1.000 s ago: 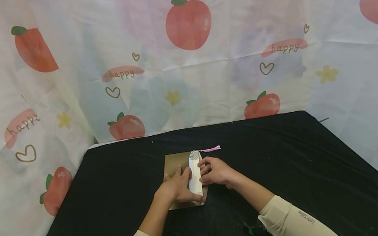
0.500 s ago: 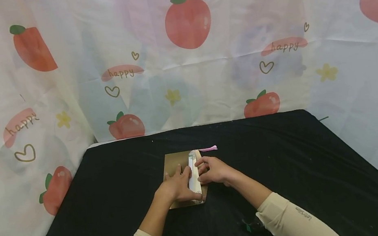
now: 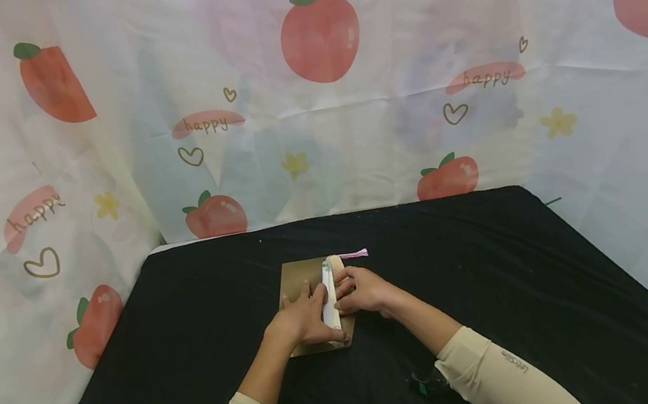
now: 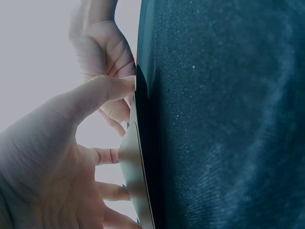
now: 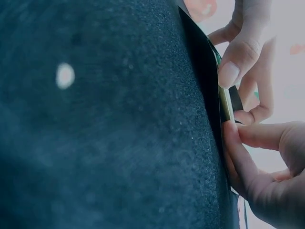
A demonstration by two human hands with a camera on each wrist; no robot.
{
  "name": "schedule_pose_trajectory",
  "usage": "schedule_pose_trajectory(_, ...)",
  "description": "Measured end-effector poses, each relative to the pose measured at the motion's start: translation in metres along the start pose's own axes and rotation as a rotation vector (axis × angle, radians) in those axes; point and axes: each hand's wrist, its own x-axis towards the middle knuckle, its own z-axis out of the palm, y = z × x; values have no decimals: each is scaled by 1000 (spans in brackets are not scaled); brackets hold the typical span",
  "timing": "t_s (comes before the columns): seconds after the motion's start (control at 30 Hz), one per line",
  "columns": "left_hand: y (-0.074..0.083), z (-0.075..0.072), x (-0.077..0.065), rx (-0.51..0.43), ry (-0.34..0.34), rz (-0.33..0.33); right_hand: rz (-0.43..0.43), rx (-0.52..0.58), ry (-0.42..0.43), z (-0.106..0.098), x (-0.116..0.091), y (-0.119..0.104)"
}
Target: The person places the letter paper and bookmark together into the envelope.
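Note:
A gold-brown rectangular card [image 3: 302, 272] lies flat on the black cloth. Along its right side runs a narrow white bookmark [image 3: 329, 296] with a pink tassel [image 3: 354, 254] at the far end. My left hand [image 3: 302, 321] rests over the card with spread fingers, its thumb touching the near end of the bookmark. From the right, my right hand [image 3: 366, 291] pinches the bookmark's right edge with curled fingers. In the right wrist view the thumb [image 5: 262, 136] and fingers meet at the thin edge. The bookmark's underside is hidden.
Black cloth [image 3: 467, 264] covers the table around the card. A dark object with a green spot [image 3: 423, 388] lies near the right sleeve [image 3: 483, 364]. Behind the table hangs a white curtain [image 3: 353, 148] printed with fruit.
The bookmark looks narrower and its right edge has shifted left along with my right hand. More of the card shows to its right. The tassel has drawn left. My left hand stays in place.

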Motion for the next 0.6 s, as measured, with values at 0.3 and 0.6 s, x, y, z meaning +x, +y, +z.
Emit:
schedule_pose_trajectory(0.3,-1,1,1,-3,-5,3,-2,51,-47,-2,1,-1)
schedule_pose_trajectory(0.6,1,0,-2,-17,-10,-41,7,77,-79,-2,3,-1)
